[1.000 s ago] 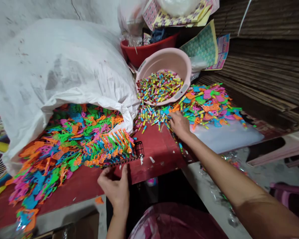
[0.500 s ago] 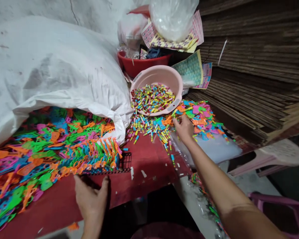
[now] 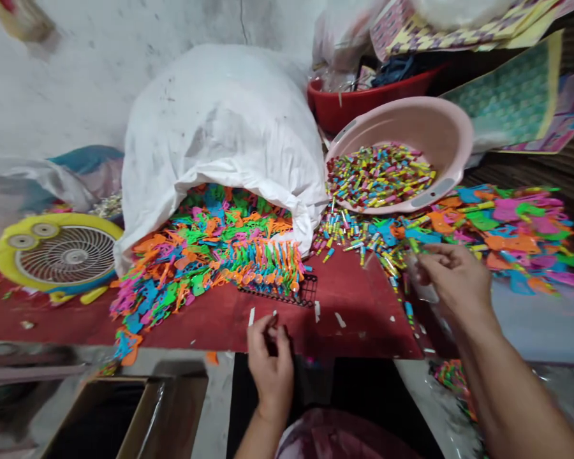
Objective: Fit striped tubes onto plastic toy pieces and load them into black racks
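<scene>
My left hand (image 3: 270,363) is just off the front edge of the red-covered table, fingers bent and thumb apart, with no held object visible. Beyond it lies a black wire rack (image 3: 309,290) bearing a row of bright plastic pieces (image 3: 263,264) with round orange ends. My right hand (image 3: 454,280) is over the right part of the table, its fingers drawn together in a pinch. A small green-yellow piece (image 3: 414,245) and clear plastic (image 3: 425,291) show at its fingertips; what it grips is unclear. Small striped tubes (image 3: 363,236) lie scattered nearby.
A pink basin (image 3: 406,118) of small tubes stands behind. A big white sack (image 3: 229,115) spills coloured plastic pieces (image 3: 167,268). Flat coloured pieces (image 3: 516,236) cover the right side. A yellow fan (image 3: 71,255) stands left; an open cardboard box (image 3: 167,408) is below.
The view has swung left, bringing the fan and box into sight. My left hand's fingers have curled closer together. My right hand remains near the tubes, fingers pinched.
</scene>
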`<state>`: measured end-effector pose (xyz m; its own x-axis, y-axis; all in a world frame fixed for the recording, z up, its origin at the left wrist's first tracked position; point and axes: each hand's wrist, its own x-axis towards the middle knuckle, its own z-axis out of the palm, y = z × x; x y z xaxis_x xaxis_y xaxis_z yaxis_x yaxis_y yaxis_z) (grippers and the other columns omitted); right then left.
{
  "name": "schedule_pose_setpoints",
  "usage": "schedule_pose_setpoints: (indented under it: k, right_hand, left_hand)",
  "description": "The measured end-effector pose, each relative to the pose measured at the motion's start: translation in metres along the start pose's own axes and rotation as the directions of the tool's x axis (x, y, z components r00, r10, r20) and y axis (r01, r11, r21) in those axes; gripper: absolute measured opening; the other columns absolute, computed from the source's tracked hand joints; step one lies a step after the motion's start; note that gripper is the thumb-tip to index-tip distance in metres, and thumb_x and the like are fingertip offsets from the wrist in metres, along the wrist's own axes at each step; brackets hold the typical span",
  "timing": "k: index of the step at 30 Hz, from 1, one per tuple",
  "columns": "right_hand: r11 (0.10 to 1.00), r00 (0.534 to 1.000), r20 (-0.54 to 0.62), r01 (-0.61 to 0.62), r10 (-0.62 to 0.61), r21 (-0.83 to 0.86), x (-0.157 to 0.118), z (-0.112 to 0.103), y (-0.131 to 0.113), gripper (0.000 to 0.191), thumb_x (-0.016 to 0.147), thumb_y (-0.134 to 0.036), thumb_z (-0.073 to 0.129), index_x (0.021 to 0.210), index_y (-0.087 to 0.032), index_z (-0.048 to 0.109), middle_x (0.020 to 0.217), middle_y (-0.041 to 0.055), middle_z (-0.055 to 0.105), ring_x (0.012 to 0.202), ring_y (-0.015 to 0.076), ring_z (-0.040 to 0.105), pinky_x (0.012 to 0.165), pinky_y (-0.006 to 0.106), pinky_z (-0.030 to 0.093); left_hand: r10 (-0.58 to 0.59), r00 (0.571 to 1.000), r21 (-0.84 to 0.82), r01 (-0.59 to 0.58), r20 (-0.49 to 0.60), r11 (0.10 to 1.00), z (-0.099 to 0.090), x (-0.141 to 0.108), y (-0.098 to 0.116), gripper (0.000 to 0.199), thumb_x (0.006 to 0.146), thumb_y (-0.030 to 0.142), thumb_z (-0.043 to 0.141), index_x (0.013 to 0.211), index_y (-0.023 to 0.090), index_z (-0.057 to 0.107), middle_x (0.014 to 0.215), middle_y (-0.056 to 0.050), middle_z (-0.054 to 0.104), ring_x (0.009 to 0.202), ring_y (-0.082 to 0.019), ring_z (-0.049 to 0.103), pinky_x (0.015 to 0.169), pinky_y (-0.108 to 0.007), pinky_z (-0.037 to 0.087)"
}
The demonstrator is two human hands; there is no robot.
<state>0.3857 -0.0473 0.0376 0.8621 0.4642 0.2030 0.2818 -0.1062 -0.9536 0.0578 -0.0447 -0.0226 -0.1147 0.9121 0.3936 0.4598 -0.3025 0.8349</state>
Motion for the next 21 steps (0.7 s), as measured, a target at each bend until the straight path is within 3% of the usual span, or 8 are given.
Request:
schedule_pose_setpoints:
  k: [3,6,8,10,14,16,18,21]
  right_hand:
    - [0.931,0.974,0.196,-0.174,0.115,0.321,-0.047,0.008,-0.007,0.037,0.065,-0.041,0.077,0.092,-0.021,0.062,0.062,-0.0009,0.062,0.045,0.0125,0.053,0.046,0.026,0.045]
    - [0.884,0.889,0.427,-0.324,0.162,0.339,-0.086,0.017,-0.009,0.043,0.070,-0.046,0.075,0.101,-0.019,0.061,0.068,0.0003,0.067,0.051,0.0131,0.058,0.051,0.026,0.048]
    - [0.890,0.823,0.544,-0.359,0.161,0.281,-0.104,0.021,-0.009,0.040,0.078,-0.046,0.069,0.106,-0.020,0.061,0.070,0.0002,0.068,0.055,0.0141,0.061,0.054,0.027,0.050]
    - [0.932,0.794,0.598,-0.294,0.114,0.213,-0.117,0.023,-0.009,0.034,0.084,-0.045,0.063,0.108,-0.021,0.062,0.075,0.0007,0.070,0.062,0.0160,0.065,0.060,0.029,0.053]
    - [0.991,0.807,0.582,0.034,-0.102,0.127,-0.129,0.021,-0.007,0.020,0.086,-0.035,0.061,0.102,-0.024,0.067,0.095,0.0038,0.073,0.088,0.0203,0.069,0.080,0.035,0.054]
    - [0.981,0.785,0.589,0.158,-0.193,0.111,-0.128,0.017,-0.007,0.019,0.087,-0.029,0.059,0.103,-0.025,0.068,0.102,0.0038,0.073,0.095,0.0204,0.068,0.087,0.036,0.053]
    - [0.973,0.764,0.606,0.207,-0.223,0.099,-0.124,0.014,-0.008,0.022,0.088,-0.027,0.057,0.108,-0.026,0.067,0.104,0.0040,0.072,0.096,0.0199,0.067,0.087,0.036,0.052]
    - [0.970,0.781,0.585,0.239,-0.218,0.042,-0.116,0.014,-0.013,0.022,0.091,-0.032,0.057,0.109,-0.024,0.067,0.102,0.0062,0.068,0.091,0.0197,0.065,0.081,0.034,0.052]
  left_hand:
    - [0.119,0.954,-0.149,-0.080,0.275,0.986,0.013,-0.010,0.025,0.020,0.094,0.023,0.051,0.108,0.021,0.065,0.098,-0.008,0.067,0.090,-0.018,0.064,0.080,-0.030,0.052]
    - [0.118,0.875,-0.273,0.017,0.470,0.962,0.032,-0.005,0.048,0.021,0.094,0.026,0.052,0.105,0.022,0.069,0.097,-0.007,0.069,0.090,-0.018,0.065,0.079,-0.030,0.052]
    - [0.037,0.854,-0.308,0.147,0.519,0.940,0.047,0.000,0.060,0.023,0.094,0.031,0.052,0.106,0.021,0.070,0.095,-0.007,0.069,0.086,-0.018,0.065,0.077,-0.030,0.052]
    - [-0.052,0.836,-0.345,0.281,0.546,0.896,0.060,0.005,0.068,0.027,0.094,0.036,0.051,0.106,0.019,0.070,0.092,-0.006,0.070,0.084,-0.018,0.065,0.075,-0.029,0.051]
    - [-0.134,0.792,-0.391,0.432,0.596,0.813,0.075,0.010,0.074,0.025,0.090,0.038,0.058,0.094,0.016,0.069,0.089,-0.006,0.071,0.083,-0.018,0.064,0.075,-0.028,0.050]
    - [-0.126,0.812,-0.386,0.400,0.571,0.831,0.076,0.010,0.072,0.022,0.088,0.036,0.060,0.086,0.016,0.067,0.084,-0.004,0.069,0.079,-0.016,0.063,0.074,-0.027,0.049]
    - [-0.096,0.855,-0.358,0.312,0.510,0.880,0.075,0.010,0.068,0.022,0.089,0.036,0.059,0.078,0.017,0.063,0.075,-0.001,0.065,0.072,-0.014,0.059,0.069,-0.025,0.046]
    - [-0.008,0.906,-0.218,0.110,0.423,0.970,0.075,0.011,0.062,0.025,0.091,0.034,0.058,0.071,0.018,0.056,0.068,0.001,0.058,0.065,-0.013,0.053,0.064,-0.025,0.040]
